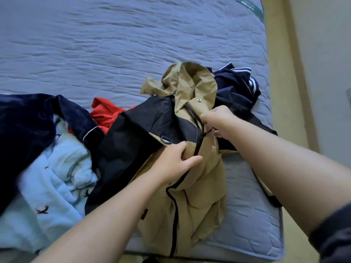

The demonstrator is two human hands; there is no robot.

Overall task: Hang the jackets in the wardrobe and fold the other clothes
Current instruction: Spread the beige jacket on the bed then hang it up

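A tan and black hooded jacket (197,188) lies crumpled on the blue mattress (114,44), its hood pointing away from me. My left hand (176,160) grips the tan front fabric beside the black zipper line. My right hand (218,120) pinches the jacket's collar edge just below a metal snap. A light blue garment with small bird prints (55,179) lies at the left, partly under a dark navy velvet garment (28,120). A red garment (106,114) peeks out behind the jacket's black part. A navy garment with white stripes (237,82) sits behind my right hand.
The mattress's right edge and near corner (273,243) drop to a yellowish floor (284,92). A pale wall (326,54) rises at the far right. The far half of the mattress holds only wrinkled quilted fabric.
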